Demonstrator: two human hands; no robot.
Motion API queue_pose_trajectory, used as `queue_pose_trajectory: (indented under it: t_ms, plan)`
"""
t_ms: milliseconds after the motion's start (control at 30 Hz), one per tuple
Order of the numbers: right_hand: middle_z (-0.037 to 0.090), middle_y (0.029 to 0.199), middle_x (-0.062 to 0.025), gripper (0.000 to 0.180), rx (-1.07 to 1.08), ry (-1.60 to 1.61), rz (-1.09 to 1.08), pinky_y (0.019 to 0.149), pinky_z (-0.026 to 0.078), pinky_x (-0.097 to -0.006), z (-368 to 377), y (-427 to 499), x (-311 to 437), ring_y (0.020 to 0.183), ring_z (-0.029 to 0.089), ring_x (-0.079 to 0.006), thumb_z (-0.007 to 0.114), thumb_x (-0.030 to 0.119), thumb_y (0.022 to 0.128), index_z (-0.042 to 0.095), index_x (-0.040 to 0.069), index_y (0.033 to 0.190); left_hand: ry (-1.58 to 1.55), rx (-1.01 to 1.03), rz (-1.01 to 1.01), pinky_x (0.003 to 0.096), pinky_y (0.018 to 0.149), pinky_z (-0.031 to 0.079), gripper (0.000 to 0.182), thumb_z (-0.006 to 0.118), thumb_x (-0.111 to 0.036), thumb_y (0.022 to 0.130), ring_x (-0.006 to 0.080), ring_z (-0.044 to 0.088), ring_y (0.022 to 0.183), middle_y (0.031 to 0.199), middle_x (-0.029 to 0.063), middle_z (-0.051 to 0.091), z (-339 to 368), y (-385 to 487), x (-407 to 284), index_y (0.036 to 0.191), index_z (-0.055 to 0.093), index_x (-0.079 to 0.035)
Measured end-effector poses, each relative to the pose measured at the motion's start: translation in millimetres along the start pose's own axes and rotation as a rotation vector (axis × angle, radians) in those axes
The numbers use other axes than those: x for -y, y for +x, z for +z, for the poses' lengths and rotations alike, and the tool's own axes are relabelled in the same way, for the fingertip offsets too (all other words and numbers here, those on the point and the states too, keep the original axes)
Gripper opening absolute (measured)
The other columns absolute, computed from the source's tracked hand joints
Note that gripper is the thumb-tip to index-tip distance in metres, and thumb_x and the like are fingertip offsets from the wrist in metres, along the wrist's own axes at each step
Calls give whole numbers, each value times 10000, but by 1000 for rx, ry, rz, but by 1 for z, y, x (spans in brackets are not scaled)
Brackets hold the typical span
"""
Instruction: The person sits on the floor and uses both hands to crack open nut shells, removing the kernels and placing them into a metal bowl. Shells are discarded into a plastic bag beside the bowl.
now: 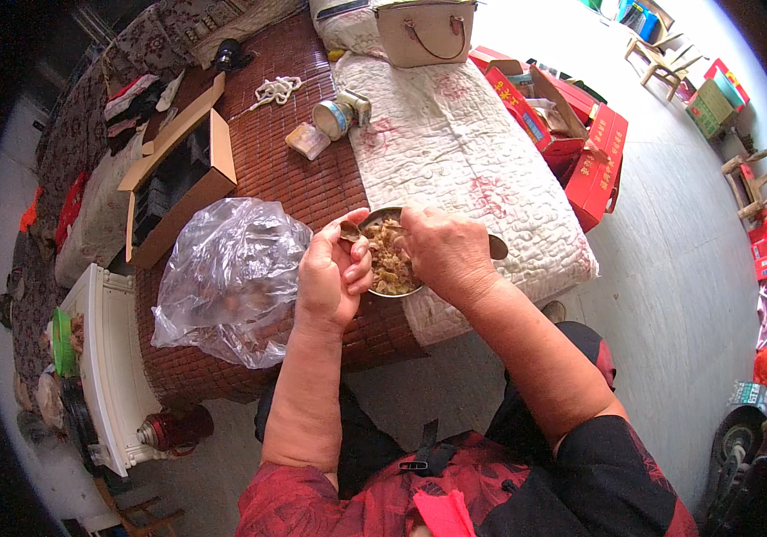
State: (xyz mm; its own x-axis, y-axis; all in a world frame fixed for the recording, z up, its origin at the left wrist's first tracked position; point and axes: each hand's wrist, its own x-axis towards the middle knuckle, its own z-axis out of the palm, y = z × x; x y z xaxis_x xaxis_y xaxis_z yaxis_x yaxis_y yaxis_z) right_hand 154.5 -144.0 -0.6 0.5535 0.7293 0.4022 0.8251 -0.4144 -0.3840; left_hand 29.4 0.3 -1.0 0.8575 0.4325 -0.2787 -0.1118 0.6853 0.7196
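Observation:
My left hand (340,268) is curled around a small brown shell-like piece (350,231) at its fingertips, over the left rim of a round metal bowl (393,292). Yellowish-brown pieces (390,258) fill the bowl. Over its right side is my right hand (447,252), fingers bent down toward the contents; whether they grip anything is hidden. A dark rounded end (498,247), perhaps a handle, shows just right of that hand. A clear plastic bag (232,282), with brown contents low inside, lies left of my left hand.
The bowl stands where a brown slatted mat (276,60) meets a white quilted pad (450,154). Beyond are an open cardboard box (182,201), a tin (331,119), a white cord (276,92) and a beige handbag (423,33). Red cartons (598,168) stand right; a red thermos flask (179,428) is lower left.

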Motion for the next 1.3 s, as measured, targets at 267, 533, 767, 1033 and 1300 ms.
queue_pose_trajectory:
  t_ms: [267, 533, 767, 1033, 1300]
  plan:
    - [696, 856, -117, 88, -13, 168, -33, 657, 551, -470, -15, 2, 3, 782, 709, -346, 662, 124, 902, 647, 120, 989, -73, 106, -84, 204, 429, 309, 343, 450, -393, 1124, 57, 366, 509, 778, 23, 521, -7, -2, 4, 1168, 576, -77]
    - [696, 786, -100, 137, -78, 202, -76, 600, 545, -453, -18, 0, 5, 719, 721, -323, 709, 215, 856, 643, 130, 941, 0, 64, -77, 196, 375, 290, 379, 461, -394, 1127, 48, 350, 454, 765, 14, 531, 3, -2, 13, 1250, 588, -59]
    - [695, 785, -87, 132, -88, 90, -124, 594, 551, -440, -21, -1, 7, 712, 725, -299, 717, 219, 829, 654, 139, 914, -42, 145, -96, 182, 402, 293, 397, 520, -374, 1108, 33, 346, 485, 765, 5, 532, 2, -2, 14, 1321, 591, -48]
    - [641, 745, -65, 127, -217, 39, -132, 587, 548, -422, -16, -3, 10, 672, 699, -291, 709, 214, 824, 621, 139, 877, 10, 158, -9, 184, 421, 313, 432, 567, -391, 1081, 32, 362, 493, 775, 10, 553, 7, -4, 14, 1316, 602, -31]
    - [644, 742, -68, 127, -203, 40, -156, 585, 547, -422, -19, -5, 14, 658, 695, -292, 701, 223, 838, 613, 134, 859, 244, 125, 123, 194, 426, 349, 468, 588, -424, 1063, 38, 462, 497, 797, 24, 646, 11, -6, 19, 1280, 617, -10]
